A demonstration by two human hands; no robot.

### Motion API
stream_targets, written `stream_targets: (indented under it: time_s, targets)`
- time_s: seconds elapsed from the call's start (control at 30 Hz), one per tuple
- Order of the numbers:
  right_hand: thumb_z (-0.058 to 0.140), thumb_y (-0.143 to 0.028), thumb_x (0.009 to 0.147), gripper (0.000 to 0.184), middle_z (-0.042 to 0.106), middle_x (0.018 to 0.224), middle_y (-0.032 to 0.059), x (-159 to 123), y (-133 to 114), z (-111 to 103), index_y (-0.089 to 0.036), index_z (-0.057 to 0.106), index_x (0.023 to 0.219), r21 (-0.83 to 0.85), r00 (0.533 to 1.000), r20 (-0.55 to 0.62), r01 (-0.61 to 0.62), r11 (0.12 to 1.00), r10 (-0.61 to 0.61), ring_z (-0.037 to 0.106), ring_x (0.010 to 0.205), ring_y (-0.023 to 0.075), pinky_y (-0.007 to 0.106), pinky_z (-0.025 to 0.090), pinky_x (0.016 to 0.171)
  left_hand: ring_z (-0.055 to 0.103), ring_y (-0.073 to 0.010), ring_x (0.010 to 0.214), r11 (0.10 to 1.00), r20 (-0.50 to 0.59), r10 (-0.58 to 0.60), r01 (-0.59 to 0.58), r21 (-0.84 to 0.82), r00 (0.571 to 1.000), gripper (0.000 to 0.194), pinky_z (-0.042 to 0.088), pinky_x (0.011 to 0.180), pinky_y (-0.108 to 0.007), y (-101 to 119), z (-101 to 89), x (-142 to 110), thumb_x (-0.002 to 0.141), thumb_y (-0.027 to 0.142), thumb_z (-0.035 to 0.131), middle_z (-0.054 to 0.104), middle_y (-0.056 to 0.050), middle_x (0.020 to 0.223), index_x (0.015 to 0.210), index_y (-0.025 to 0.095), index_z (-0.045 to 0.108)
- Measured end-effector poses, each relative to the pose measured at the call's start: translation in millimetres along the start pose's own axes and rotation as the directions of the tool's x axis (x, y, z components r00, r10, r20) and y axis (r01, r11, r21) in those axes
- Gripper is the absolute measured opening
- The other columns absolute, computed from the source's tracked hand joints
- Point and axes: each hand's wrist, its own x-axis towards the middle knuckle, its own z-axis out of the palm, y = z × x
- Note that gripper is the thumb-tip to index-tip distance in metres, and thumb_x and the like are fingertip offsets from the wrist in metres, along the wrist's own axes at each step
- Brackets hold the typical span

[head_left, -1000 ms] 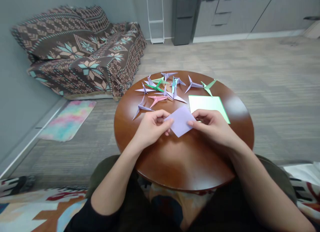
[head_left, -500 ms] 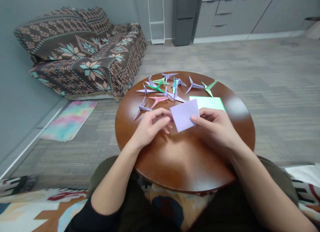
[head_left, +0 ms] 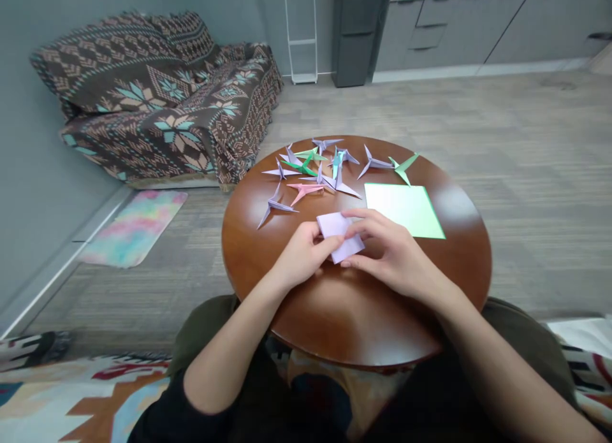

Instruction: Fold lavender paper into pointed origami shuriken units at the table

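A small square of folded lilac paper is between my hands, low over the near half of the round table. My left hand pinches its left side, thumb on top and fingers hidden beneath. My right hand grips the right part, with fingertips on the upper face and the thumb at the lower edge. Beyond my hands lies a flat stack of light green paper. Folded paper cranes stand further back, among them a pink one, a green one and several lilac ones.
The round brown wooden table stands right in front of my knees. A sofa with a patterned cover is at the back left, with a pastel mat on the floor before it. Grey cabinets line the far wall.
The lilac paper has come down towards me and looks narrower now. My right hand has moved from its right edge over its face, and my left hand has closed on its left side.
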Motion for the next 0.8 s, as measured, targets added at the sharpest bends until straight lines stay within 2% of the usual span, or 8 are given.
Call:
stream_targets:
  time_s: [0.1,0.2,0.33,0.4,0.5,0.57,0.63,0.8]
  targets:
    - [0.083,-0.031,0.087,0.024,0.067,0.14,0.0131,0,2,0,-0.024,0.069,0.105,0.016,1.0,-0.012,0.009,1.0,-0.008,0.068,0.124,0.0315,0.046,0.058,0.1,0.062,-0.0157,0.072,0.998,0.019,0.047,-0.048,0.048,0.999,0.026,0.048,0.067,-0.024,2,-1.2,-1,0.088,0.036,0.071,0.072,-0.004,0.081,0.09,0.011,0.073]
    - [0.084,-0.033,0.087,0.02,0.07,0.136,0.0126,0,4,-2,-0.023,0.072,0.098,0.054,0.999,-0.028,0.016,0.998,-0.015,0.07,0.122,0.0307,0.044,0.058,0.1,0.058,-0.0131,0.067,0.997,0.071,0.068,-0.065,-0.044,0.995,0.034,0.045,0.062,-0.022,-2,-2.4,-1,0.092,0.045,0.071,0.067,-0.003,0.075,0.087,0.012,0.071]
    - [0.075,-0.028,0.095,0.006,0.075,0.126,0.0117,1,5,-5,-0.022,0.075,0.092,0.097,0.999,-0.053,0.013,0.995,-0.008,0.075,0.11,0.0265,0.039,0.06,0.093,0.065,-0.0166,0.073,0.97,0.162,0.035,0.006,-0.244,0.986,0.044,0.059,0.07,-0.028,-8,-2.7,0,0.094,0.057,0.067,0.07,-0.005,0.08,0.098,0.013,0.073]
    - [0.071,-0.025,0.097,0.012,0.077,0.121,0.0114,1,4,-5,-0.021,0.074,0.086,0.101,0.996,-0.086,-0.003,0.995,0.012,0.075,0.108,0.0256,0.037,0.06,0.091,0.067,-0.0187,0.076,0.965,0.171,0.02,0.025,-0.261,0.985,0.05,0.063,0.071,-0.032,-7,-1.9,-1,0.091,0.061,0.07,0.071,-0.007,0.083,0.103,0.012,0.073]
    - [0.071,-0.026,0.096,0.017,0.078,0.117,0.0108,2,2,-4,-0.02,0.071,0.08,0.134,0.988,-0.131,-0.066,0.989,0.083,0.075,0.104,0.0252,0.036,0.061,0.087,0.07,-0.02,0.079,0.983,0.133,0.014,0.011,-0.182,0.991,0.052,0.065,0.07,-0.032,-3,0.4,-1,0.083,0.058,0.081,0.074,-0.009,0.089,0.104,0.011,0.073]
    - [0.071,-0.025,0.095,0.006,0.078,0.117,0.0104,1,3,-3,-0.02,0.075,0.095,0.181,0.979,-0.14,-0.123,0.976,0.149,0.075,0.102,0.0251,0.037,0.062,0.086,0.072,-0.0209,0.08,0.99,0.119,0.003,0.014,-0.139,0.993,0.048,0.065,0.071,-0.032,1,2.1,-2,0.081,0.051,0.084,0.076,-0.01,0.092,0.104,0.01,0.072]
    - [0.07,-0.024,0.095,0.018,0.078,0.119,0.0107,1,3,-2,-0.02,0.075,0.112,0.22,0.968,-0.126,-0.186,0.958,0.217,0.076,0.102,0.0256,0.04,0.062,0.088,0.072,-0.0203,0.078,0.996,0.119,0.004,0.007,-0.091,0.993,0.04,0.064,0.07,-0.032,3,3.3,-2,0.084,0.045,0.081,0.076,-0.01,0.091,0.102,0.01,0.071]
    - [0.075,-0.024,0.091,0.003,0.073,0.134,0.0136,0,4,-5,-0.021,0.075,0.091,0.154,0.987,-0.051,-0.144,0.978,0.153,0.068,0.129,0.0307,0.047,0.054,0.109,0.07,-0.0222,0.097,0.916,0.088,0.269,-0.283,0.285,0.959,0.009,0.061,0.083,-0.032,7,2.7,-4,0.085,0.02,0.069,0.071,-0.01,0.109,0.088,0.014,0.075]
